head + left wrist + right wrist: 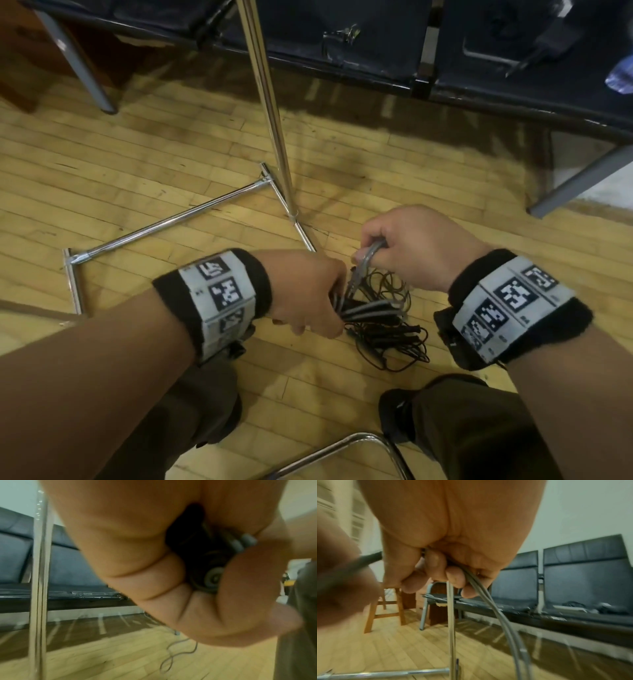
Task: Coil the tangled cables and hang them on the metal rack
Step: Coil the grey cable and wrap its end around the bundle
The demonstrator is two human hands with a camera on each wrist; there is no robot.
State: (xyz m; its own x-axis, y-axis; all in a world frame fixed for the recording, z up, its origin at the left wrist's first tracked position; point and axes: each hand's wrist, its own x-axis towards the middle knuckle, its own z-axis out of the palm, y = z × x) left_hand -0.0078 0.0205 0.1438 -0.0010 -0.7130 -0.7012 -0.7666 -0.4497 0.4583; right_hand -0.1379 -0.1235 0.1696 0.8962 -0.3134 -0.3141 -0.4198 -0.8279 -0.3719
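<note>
Now my left hand [308,294] clenches the gathered grey cable [368,306] loops above the black tangle [390,339] on the floor, while my right hand [411,246] pinches the next loop; I should feed even turns before reaching for the metal rack [270,113].

My left hand [308,294] and right hand [418,246] sit side by side above the floor [137,192], the cable bundle [366,301] strung between them. The tangled cables [390,339] lie beneath — the metal rack [274,137] stands just beyond, the bench seats [376,51] behind it.
</note>
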